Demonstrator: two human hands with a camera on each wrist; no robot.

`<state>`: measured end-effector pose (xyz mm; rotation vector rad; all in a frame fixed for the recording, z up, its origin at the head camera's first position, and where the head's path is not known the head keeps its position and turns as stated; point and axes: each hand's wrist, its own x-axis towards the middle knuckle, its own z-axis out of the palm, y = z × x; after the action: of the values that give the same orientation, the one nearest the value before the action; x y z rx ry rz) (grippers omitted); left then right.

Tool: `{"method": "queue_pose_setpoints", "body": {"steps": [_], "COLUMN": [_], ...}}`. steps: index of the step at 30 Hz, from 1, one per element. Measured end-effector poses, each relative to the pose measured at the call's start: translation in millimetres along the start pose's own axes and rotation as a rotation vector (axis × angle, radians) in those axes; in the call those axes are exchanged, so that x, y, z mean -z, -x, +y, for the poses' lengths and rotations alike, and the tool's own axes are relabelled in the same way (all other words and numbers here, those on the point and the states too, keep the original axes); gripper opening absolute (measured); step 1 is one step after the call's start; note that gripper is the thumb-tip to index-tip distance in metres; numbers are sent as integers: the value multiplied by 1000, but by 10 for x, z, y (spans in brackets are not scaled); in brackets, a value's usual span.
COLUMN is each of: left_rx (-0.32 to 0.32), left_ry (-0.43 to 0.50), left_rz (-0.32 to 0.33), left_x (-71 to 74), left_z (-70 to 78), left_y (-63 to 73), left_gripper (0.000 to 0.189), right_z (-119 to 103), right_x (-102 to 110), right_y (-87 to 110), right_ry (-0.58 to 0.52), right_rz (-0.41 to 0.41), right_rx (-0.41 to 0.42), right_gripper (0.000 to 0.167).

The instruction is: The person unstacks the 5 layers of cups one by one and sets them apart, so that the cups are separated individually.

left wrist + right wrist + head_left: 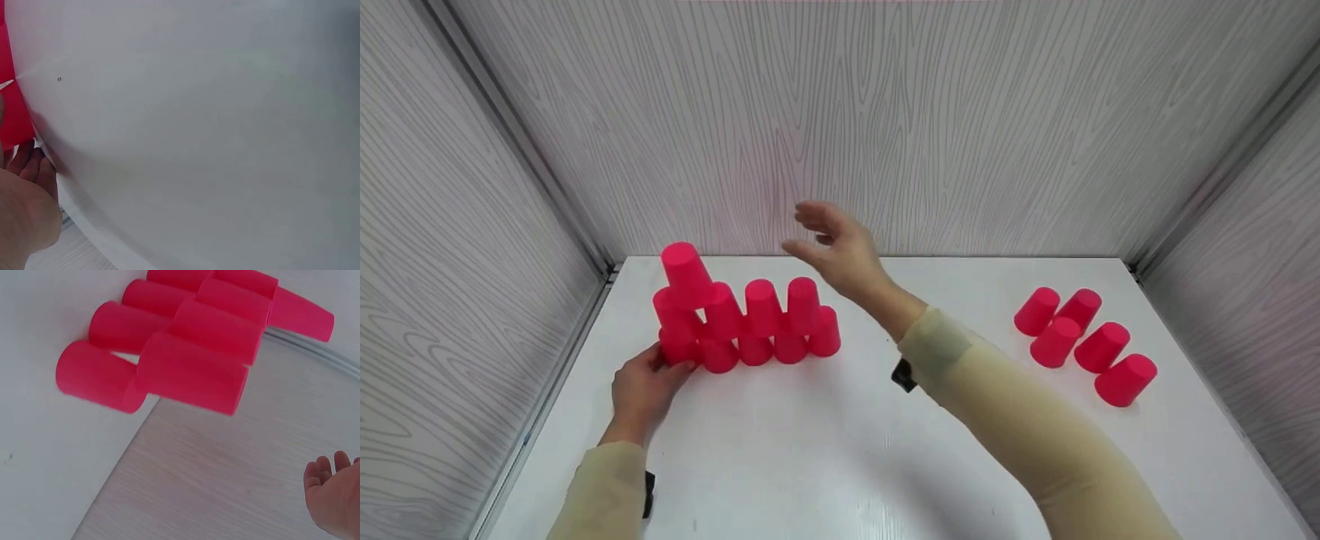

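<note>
Pink cups, all upside down, form a stepped stack on the left of the white table: a bottom row [720,356], a second row [763,309] and a single top cup [686,274] at the left end. My left hand [645,382] holds the leftmost bottom cup [676,351] low down, thumb in front and fingers round its outer side. In the left wrist view that cup is cut off by the frame edge. Raised behind and right of the stack, my right hand [844,251] holds nothing, its fingers loosely bent and thumb apart.
Several more upside-down pink cups stand on the right of the table, among them a rear cup [1037,311] and a front cup [1125,380]. Wood-patterned panels, including the back wall [840,127], enclose the table on the left, back and right.
</note>
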<state>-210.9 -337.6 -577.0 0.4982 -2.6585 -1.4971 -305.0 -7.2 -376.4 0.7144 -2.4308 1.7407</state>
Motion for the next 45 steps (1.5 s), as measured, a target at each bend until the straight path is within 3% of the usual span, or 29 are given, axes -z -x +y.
{"method": "queue_pose_setpoints", "body": {"steps": [7, 14, 29, 39, 45], "left_rx": [25, 43, 0, -5, -12], "left_ry": [0, 9, -25, -23, -23], "left_rz": [-10, -4, 26, 4, 0], "left_x": [-1, -5, -107, -172, -190], "left_z": [12, 53, 118, 176, 188], "left_y": [62, 86, 120, 109, 107], "left_gripper": [84, 87, 74, 77, 75], "right_z": [-93, -127, -156, -75, -89], "right_x": [-609, -907, -1042, -1059, -1040], "right_y": [-85, -146, -220, -169, -137], "right_ry": [-88, -137, -56, -84, -154], "right_rz": [-83, -99, -180, -174, -178], "right_rx": [-53, -108, -135, -149, -149], "right_gripper": [62, 69, 80, 76, 67]}}
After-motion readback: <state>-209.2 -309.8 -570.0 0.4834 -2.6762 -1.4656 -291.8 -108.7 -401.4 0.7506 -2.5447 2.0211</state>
